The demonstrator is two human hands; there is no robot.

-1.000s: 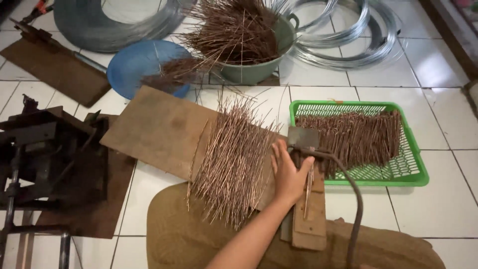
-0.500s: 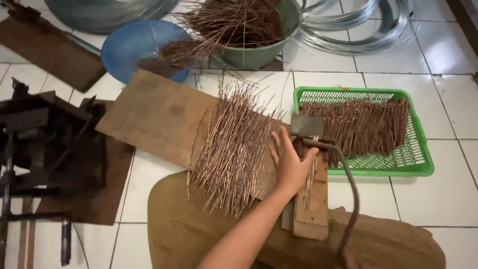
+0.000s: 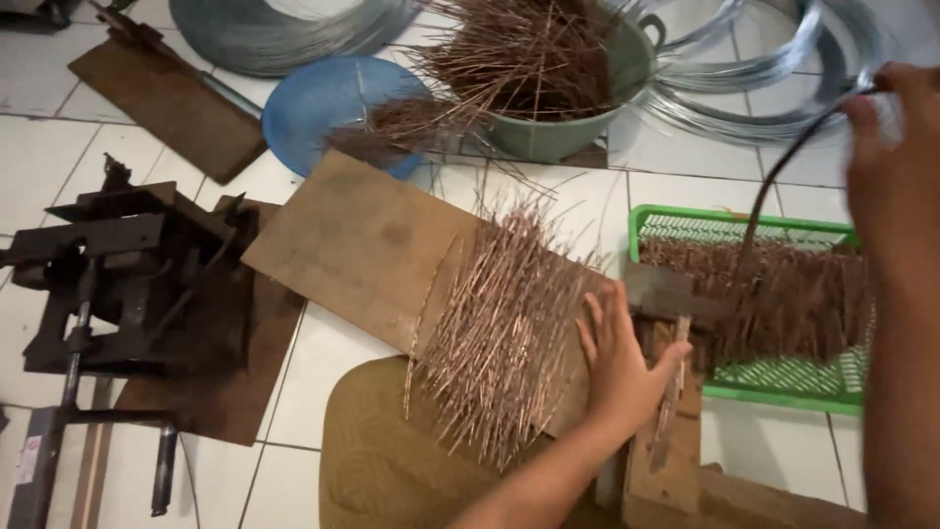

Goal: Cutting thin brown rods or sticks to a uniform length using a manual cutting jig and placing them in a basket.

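Observation:
My left hand [image 3: 622, 367] lies flat, fingers apart, on the right edge of a pile of thin copper-coloured wire pieces [image 3: 499, 323]. The pile is spread over a wooden board [image 3: 362, 245]. The thumb touches a small metal cutter block [image 3: 666, 294] mounted on a wooden base [image 3: 671, 460]. A dark curved lever [image 3: 774, 186] rises from the block to the upper right. My right hand [image 3: 896, 147], blurred, is closed around its top end. Behind the lever, a green plastic basket [image 3: 734, 220] holds more cut wire pieces.
A grey-green pot [image 3: 578, 127] full of wire pieces and a blue bowl [image 3: 323, 98] stand at the back. Coils of steel wire [image 3: 744, 88] lie behind them. A dark metal machine [image 3: 127, 284] sits on the tiled floor at left. Brown cloth [image 3: 382, 451] lies under the board's near end.
The lever has swung up from low at the right to the top right, with my right hand now in view on it. My left hand stays on the wire pile.

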